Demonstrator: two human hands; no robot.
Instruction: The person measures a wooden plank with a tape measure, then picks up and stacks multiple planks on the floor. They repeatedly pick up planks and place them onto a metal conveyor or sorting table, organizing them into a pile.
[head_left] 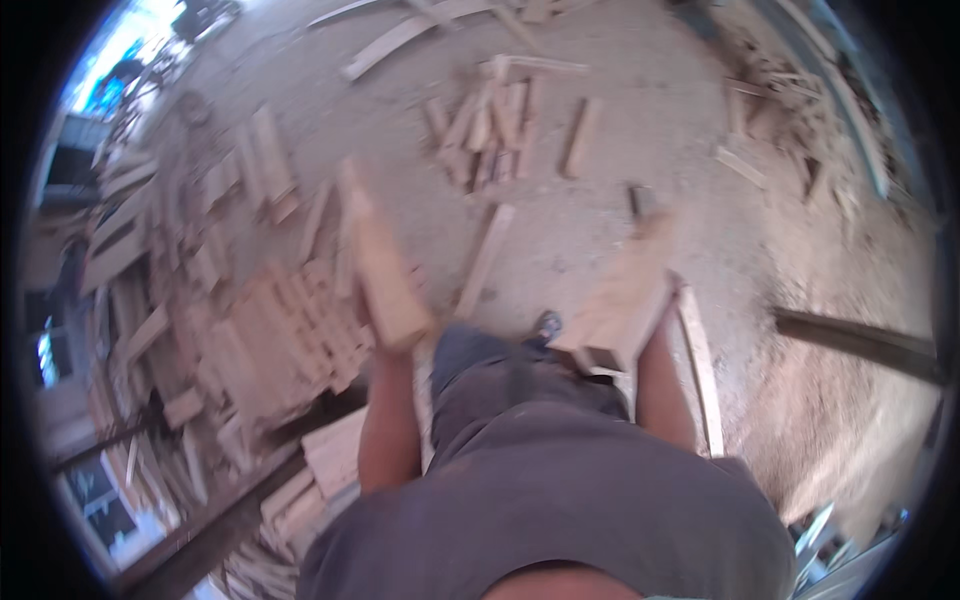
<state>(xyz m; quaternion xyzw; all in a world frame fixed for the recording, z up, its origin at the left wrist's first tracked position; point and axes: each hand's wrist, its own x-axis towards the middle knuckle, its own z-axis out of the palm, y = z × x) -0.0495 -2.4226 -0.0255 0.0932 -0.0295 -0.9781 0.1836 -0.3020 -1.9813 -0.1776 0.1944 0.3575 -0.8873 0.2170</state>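
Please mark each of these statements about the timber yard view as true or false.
1. Each hand holds a piece of wood. True: the left hand grips a wooden block, and the right hand grips a wooden plank piece.
2. The ground is green grass. False: it is dusty bare ground.
3. A large pile of wood offcuts lies on the person's left. True.
4. The person wears a bright yellow shirt. False: the shirt is dark grey.
5. No wood lies ahead of the person. False: a cluster of short wooden pieces lies there.
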